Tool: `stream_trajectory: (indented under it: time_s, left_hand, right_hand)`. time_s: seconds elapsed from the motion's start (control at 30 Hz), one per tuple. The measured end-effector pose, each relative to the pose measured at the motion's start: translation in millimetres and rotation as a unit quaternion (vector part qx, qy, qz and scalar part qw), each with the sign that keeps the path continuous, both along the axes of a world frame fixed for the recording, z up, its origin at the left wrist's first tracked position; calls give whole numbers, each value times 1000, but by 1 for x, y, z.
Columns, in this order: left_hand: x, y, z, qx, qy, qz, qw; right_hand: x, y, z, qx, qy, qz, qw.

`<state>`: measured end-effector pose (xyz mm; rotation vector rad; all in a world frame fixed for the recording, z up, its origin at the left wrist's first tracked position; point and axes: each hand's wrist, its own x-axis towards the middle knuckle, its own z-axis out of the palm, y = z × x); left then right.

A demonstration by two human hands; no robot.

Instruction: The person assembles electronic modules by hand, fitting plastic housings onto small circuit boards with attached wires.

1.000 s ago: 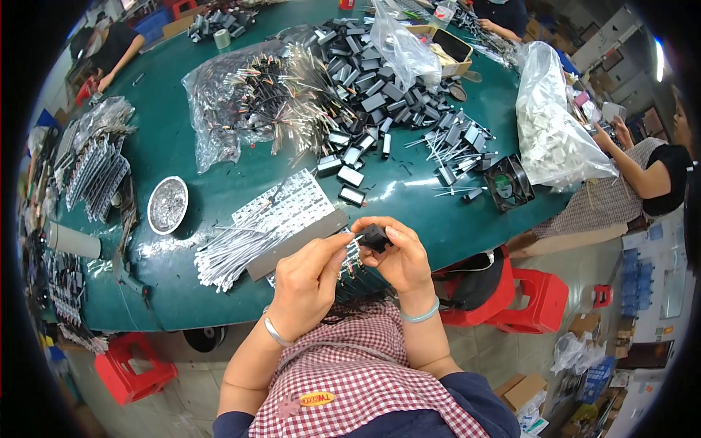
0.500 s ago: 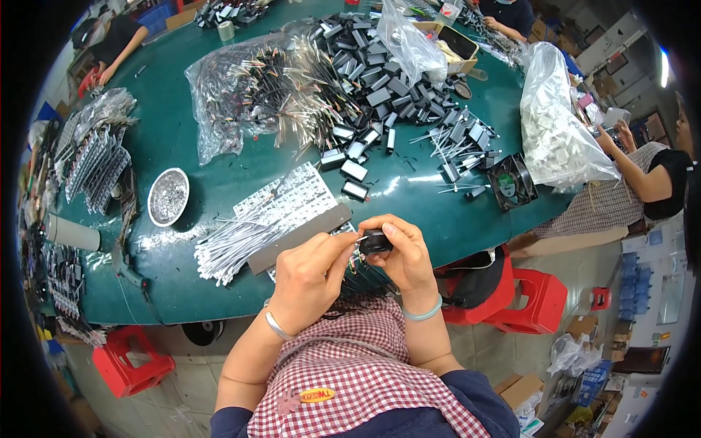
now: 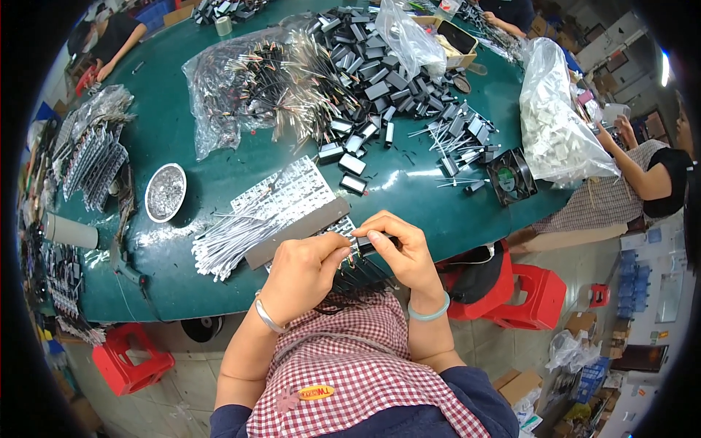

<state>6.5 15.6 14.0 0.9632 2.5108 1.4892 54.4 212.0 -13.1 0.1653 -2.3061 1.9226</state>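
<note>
My right hand (image 3: 400, 252) is closed around a small black plastic case (image 3: 366, 245), mostly covered by the fingers. Close beside it, my left hand (image 3: 305, 264) is pinched at the fingertips, near the end of the case; what lies in that pinch is too small to make out. Just beyond both hands are a grey bar (image 3: 298, 232), a bundle of white cable ties or wires (image 3: 230, 244) and a white sheet of circuit boards (image 3: 292, 186). Dark wires (image 3: 358, 276) hang at the table edge below my hands.
Black cases (image 3: 376, 69) are heaped at the far middle beside bundled wires (image 3: 292, 87). A white bowl (image 3: 166, 193) stands left; a fan (image 3: 511, 177) and a bag of white parts (image 3: 551, 117) lie right. Co-workers sit around the green table (image 3: 197, 292); red stools (image 3: 527, 299) stand below.
The black case has turned in my right hand, and the fingers now cover more of it. My left hand has shifted slightly, its fingertips still close to the case.
</note>
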Motion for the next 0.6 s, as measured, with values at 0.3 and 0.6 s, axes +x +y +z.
stream_trajectory:
  time_s: [0.3,0.6]
  left_hand:
    - [0,0,-7,1,-65,-1,998]
    - [-3,7,-8,24,-296,10,955]
  right_hand:
    - [-4,-6,-4,-49,-51,31,997]
    - [-3,-10,-25,-94,-30,-19,995]
